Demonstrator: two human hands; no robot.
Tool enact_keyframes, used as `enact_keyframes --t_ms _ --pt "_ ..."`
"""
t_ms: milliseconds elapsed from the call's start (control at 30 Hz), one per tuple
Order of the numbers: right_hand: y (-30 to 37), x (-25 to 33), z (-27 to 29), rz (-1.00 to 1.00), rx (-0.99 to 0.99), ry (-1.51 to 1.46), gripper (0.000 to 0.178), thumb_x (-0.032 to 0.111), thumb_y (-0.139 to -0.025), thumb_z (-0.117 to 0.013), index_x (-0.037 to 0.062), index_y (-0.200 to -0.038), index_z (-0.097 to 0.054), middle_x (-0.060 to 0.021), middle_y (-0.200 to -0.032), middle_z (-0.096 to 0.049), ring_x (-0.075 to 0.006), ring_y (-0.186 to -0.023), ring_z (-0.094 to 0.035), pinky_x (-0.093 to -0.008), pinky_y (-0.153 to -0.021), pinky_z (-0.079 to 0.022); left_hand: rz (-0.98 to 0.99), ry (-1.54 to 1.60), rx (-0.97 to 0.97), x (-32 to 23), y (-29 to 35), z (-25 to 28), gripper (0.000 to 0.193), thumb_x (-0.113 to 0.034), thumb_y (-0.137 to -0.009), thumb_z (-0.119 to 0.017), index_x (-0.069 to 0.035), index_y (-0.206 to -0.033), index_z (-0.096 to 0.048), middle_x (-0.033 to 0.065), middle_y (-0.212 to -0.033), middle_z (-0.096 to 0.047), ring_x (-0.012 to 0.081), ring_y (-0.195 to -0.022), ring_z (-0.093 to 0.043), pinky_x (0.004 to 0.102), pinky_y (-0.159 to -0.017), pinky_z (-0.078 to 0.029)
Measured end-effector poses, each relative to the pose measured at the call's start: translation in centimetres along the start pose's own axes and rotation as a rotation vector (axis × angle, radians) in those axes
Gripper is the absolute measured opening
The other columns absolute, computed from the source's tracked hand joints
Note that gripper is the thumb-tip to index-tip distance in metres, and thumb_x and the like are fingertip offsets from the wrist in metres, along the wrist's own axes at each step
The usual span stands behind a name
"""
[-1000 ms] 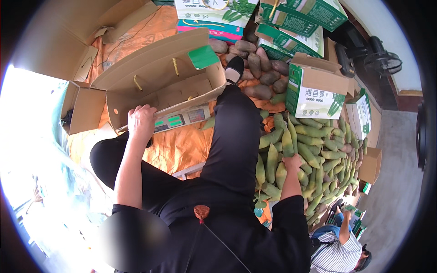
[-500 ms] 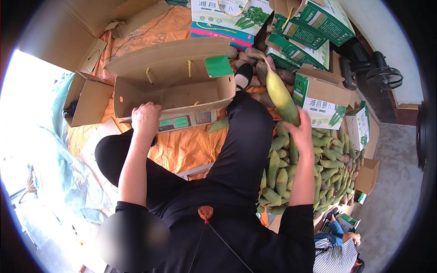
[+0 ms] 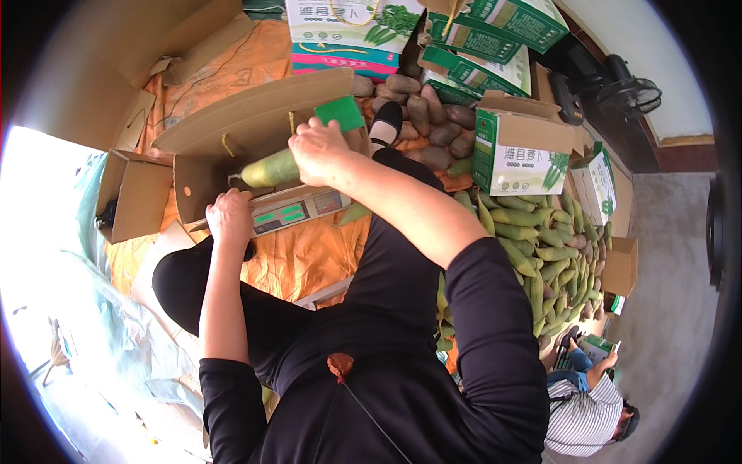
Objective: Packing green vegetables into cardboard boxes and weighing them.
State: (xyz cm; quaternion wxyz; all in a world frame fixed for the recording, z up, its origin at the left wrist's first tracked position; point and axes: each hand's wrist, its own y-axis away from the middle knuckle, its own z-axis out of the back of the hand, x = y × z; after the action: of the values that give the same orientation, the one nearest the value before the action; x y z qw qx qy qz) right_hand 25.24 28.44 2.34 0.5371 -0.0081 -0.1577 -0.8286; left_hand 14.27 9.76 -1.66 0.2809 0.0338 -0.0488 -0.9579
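Your right hand [image 3: 321, 152] wraps the radish [image 3: 270, 170] by its thick end, in the box's [image 3: 255, 124] mouth, tip toward the box's left. Your left hand [image 3: 229, 216] curls on its near rim: keep that steady, and best lower gently, sparing the tip.

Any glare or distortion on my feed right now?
Head view: glare bleaches the left side, washing out the plastic sheet; head view: fisheye bends the open carton's upper edge, and black fills the picture's corners; head view: the left hand, and the right hand gripping a green radish, are legible.
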Motion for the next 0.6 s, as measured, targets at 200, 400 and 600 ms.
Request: enact_keyframes --t_ms 200,400,600 --pt "3.2 -2.4 3.5 0.085 -0.102 -0.307 0.04 0.028 -0.077 -0.07 0.0129 -0.114 -0.063 -0.0101 -0.109 -0.063 -0.027 -0.106 -0.059 -0.0436 -0.089 -0.047 0.02 -0.022 0.06 0.4 -0.3 -0.4 0.017 -0.014 -0.076 -0.068 -0.017 -0.093 -0.071 0.0031 -0.091 -0.064 0.0238 -0.093 -0.062 0.0426 -0.079 -0.048" --pt "10.4 -12.4 3.5 -0.219 -0.373 -0.685 0.041 0.021 -0.082 -0.069 0.0082 -0.12 -0.059 -0.0115 -0.105 -0.065 -0.0188 -0.093 -0.062 -0.0316 -0.083 -0.05 0.039 -0.034 0.065 0.3 -0.5 0.1 0.017 -0.014 -0.074 -0.072 -0.014 -0.091 -0.07 0.0042 -0.09 -0.064 0.0241 -0.094 -0.061 0.0422 -0.078 -0.048" --pt "20.7 -22.3 -11.1 -0.714 -0.355 -0.483 0.042 0.03 -0.076 -0.071 0.0083 -0.11 -0.06 -0.0162 -0.097 -0.063 -0.0335 -0.094 -0.062 -0.0425 -0.08 -0.049 0.021 0.003 0.052 -0.7 -0.9 0.4 0.016 -0.011 -0.074 -0.07 -0.012 -0.09 -0.07 0.0067 -0.09 -0.063 0.0266 -0.094 -0.061 0.0426 -0.079 -0.049"
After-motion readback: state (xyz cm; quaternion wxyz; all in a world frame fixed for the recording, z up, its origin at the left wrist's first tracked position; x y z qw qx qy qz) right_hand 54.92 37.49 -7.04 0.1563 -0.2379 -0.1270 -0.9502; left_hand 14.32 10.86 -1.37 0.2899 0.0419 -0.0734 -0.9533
